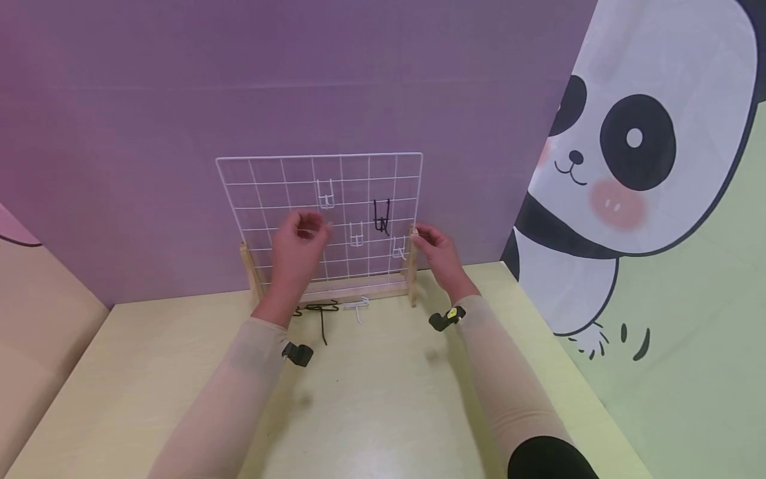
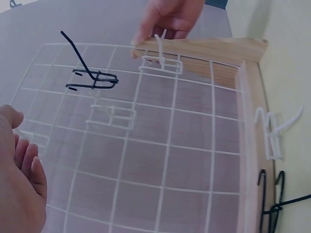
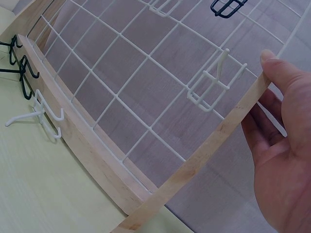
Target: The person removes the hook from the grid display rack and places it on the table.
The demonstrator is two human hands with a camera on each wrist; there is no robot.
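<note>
A white wire grid panel (image 1: 257,217) stands upright in a wooden base (image 1: 359,287). Around one white wire hook (image 1: 326,199) on its upper part, my left hand (image 1: 299,249) has curled fingers, the tips at the hook's prong, which they mostly hide. My right hand (image 1: 439,256) grips the top of the right wooden post (image 3: 194,155), thumb at the grid's edge and fingers behind. Between the hands hang a black hook (image 1: 381,219) and a white hook (image 1: 356,236). Another white hook (image 3: 214,87) hangs close beside the right post.
On the table (image 1: 383,399), before the base, lie a loose white hook (image 3: 41,114) and black hooks (image 3: 24,75). A purple wall (image 1: 359,66) rises behind the grid. Panda artwork (image 1: 634,233) covers the wall at the right.
</note>
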